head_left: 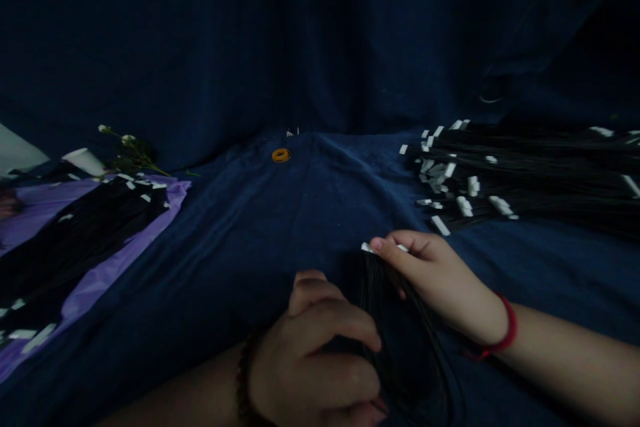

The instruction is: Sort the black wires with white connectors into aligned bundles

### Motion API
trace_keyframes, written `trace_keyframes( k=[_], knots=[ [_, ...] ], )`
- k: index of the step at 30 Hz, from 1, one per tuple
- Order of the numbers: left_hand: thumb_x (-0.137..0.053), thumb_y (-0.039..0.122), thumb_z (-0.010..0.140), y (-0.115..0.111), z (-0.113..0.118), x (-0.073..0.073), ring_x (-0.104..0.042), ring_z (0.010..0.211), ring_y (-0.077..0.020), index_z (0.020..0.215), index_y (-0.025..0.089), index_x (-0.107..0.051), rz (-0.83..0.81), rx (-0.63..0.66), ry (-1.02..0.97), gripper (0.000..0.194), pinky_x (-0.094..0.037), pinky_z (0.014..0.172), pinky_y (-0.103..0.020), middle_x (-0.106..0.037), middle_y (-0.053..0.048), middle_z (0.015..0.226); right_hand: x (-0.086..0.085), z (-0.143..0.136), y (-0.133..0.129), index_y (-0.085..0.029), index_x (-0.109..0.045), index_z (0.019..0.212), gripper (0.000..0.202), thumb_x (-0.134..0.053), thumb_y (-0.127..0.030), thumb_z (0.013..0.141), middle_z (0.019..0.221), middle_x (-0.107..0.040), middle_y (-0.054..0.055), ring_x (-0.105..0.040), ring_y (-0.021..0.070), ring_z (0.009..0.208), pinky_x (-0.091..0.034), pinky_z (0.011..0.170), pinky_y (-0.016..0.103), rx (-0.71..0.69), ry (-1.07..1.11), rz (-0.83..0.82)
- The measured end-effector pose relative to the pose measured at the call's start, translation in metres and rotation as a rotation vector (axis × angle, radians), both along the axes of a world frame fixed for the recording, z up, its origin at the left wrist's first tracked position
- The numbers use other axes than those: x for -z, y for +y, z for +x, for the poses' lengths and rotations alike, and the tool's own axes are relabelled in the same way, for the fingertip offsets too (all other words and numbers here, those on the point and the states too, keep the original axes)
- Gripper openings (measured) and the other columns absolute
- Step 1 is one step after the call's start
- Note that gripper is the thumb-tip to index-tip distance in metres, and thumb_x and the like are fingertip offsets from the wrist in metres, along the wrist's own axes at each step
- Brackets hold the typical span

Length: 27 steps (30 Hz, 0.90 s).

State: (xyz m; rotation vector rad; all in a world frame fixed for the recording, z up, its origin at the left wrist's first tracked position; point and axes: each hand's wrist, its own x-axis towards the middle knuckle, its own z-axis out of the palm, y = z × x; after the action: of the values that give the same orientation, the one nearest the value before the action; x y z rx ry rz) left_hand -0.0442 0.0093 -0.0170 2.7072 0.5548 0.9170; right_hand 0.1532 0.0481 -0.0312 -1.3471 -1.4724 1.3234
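My right hand point(440, 280), with a red band at its wrist, pinches the white-tabbed end of a bundle of thin black strands point(373, 280). The strands hang down from the fingers, and a second length curves beneath the palm in a loop. White tabs point(367, 248) stick out beside the thumb. My left hand point(320, 353), a dark beaded bracelet at its wrist, is closed with curled fingers right beside the strands, lower and to the left. Whatever its fingers grip, if anything, is hidden.
More black strands with white tabs point(465, 173) lie in a large pile at right. At left, another pile point(95, 220) rests on purple sheeting point(100, 287), with a white cup point(84, 161) and white flowers point(129, 140) behind. Yellow-orange rings point(281, 155) lie on the dark blue cloth point(240, 213).
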Motion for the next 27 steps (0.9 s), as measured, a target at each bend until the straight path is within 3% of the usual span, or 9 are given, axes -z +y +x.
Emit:
trace_keyframes(
  k=[3,5,8,10,12,14,17,23,27],
  knots=[
    [-0.063,0.024,0.067,0.000,0.002,0.005,-0.046,0.088,-0.0176,0.092,0.024,-0.051,-0.069,-0.046,-0.164,0.028,-0.033,0.087,-0.035,-0.053,-0.003,0.092,0.001,0.000,0.001,-0.014,-0.046,0.059,0.045,-0.050,-0.055,0.079,0.045,-0.043,-0.003,-0.038,0.0060,0.041,-0.028,0.042,0.020,0.000,0.064,0.020],
    [-0.053,0.025,0.074,0.002,0.004,0.009,-0.045,0.099,-0.0198,0.109,0.024,-0.043,-0.208,-0.081,-0.329,0.036,-0.033,0.090,-0.038,-0.049,-0.006,0.103,0.000,0.001,0.001,-0.014,-0.046,0.058,0.045,-0.049,-0.053,0.080,0.045,-0.045,-0.003,-0.039,0.0061,0.042,-0.030,0.044,0.020,-0.017,0.111,0.021],
    [-0.044,0.025,0.083,0.010,0.009,0.013,-0.039,0.114,-0.0217,0.125,0.025,-0.030,-0.570,-0.154,-0.514,0.044,-0.033,0.095,-0.041,-0.036,-0.010,0.126,-0.004,0.001,-0.002,-0.013,-0.055,0.069,0.037,-0.050,-0.048,0.082,0.050,-0.050,-0.001,-0.045,0.0074,0.046,-0.035,0.048,0.021,-0.130,0.115,0.113],
    [-0.047,0.026,0.084,0.017,0.012,0.013,-0.047,0.109,-0.0203,0.130,0.025,-0.023,-0.899,-0.075,-0.518,0.052,-0.037,0.092,-0.039,-0.034,-0.012,0.132,-0.010,0.000,-0.006,-0.012,-0.059,0.083,0.032,-0.051,-0.043,0.083,0.056,-0.054,-0.001,-0.049,0.0084,0.050,-0.038,0.051,0.021,-0.192,0.104,0.228],
    [-0.051,0.030,0.082,0.021,0.015,0.010,-0.055,0.099,-0.0199,0.124,0.016,-0.035,-1.142,0.084,-0.459,0.047,-0.038,0.091,-0.038,-0.050,-0.015,0.119,-0.017,0.001,-0.010,-0.012,-0.059,0.089,0.029,-0.051,-0.040,0.083,0.058,-0.055,-0.001,-0.052,0.0091,0.053,-0.040,0.052,0.021,-0.171,0.103,0.313],
    [-0.052,0.032,0.082,0.023,0.017,0.007,-0.060,0.087,-0.0203,0.104,0.010,-0.051,-1.259,0.151,-0.453,0.031,-0.041,0.087,-0.036,-0.063,-0.012,0.090,-0.026,0.002,-0.013,-0.013,-0.058,0.090,0.027,-0.051,-0.038,0.083,0.059,-0.055,-0.001,-0.053,0.0096,0.055,-0.042,0.055,0.022,-0.098,0.109,0.371],
    [-0.054,0.030,0.081,0.021,0.019,0.005,-0.064,0.071,-0.0184,0.084,0.011,-0.053,-1.330,-0.020,-0.594,0.019,-0.045,0.075,-0.032,-0.063,-0.006,0.066,-0.043,0.009,-0.015,-0.014,-0.056,0.088,0.024,-0.054,-0.037,0.082,0.061,-0.056,-0.001,-0.056,0.0105,0.061,-0.044,0.063,0.023,0.022,0.194,0.431],
    [-0.043,0.031,0.087,0.028,0.017,0.008,-0.062,0.091,-0.0163,0.097,0.016,-0.040,-1.222,-0.318,-0.813,0.018,-0.049,0.081,-0.031,-0.058,-0.011,0.108,-0.087,0.033,-0.010,-0.015,-0.049,0.074,0.011,-0.051,-0.020,0.084,0.063,-0.044,-0.003,-0.044,0.0046,0.053,-0.040,0.051,0.016,0.365,0.964,0.203],
    [-0.037,0.036,0.088,0.027,0.018,0.005,-0.063,0.087,-0.0170,0.097,0.017,-0.036,-1.085,-0.447,-0.709,0.021,-0.050,0.082,-0.036,-0.056,-0.013,0.108,-0.107,0.053,-0.004,-0.016,-0.045,0.070,0.017,-0.040,-0.015,0.086,0.062,-0.038,-0.003,-0.039,0.0043,0.051,-0.040,0.052,0.018,0.464,1.081,0.152]
  ],
)
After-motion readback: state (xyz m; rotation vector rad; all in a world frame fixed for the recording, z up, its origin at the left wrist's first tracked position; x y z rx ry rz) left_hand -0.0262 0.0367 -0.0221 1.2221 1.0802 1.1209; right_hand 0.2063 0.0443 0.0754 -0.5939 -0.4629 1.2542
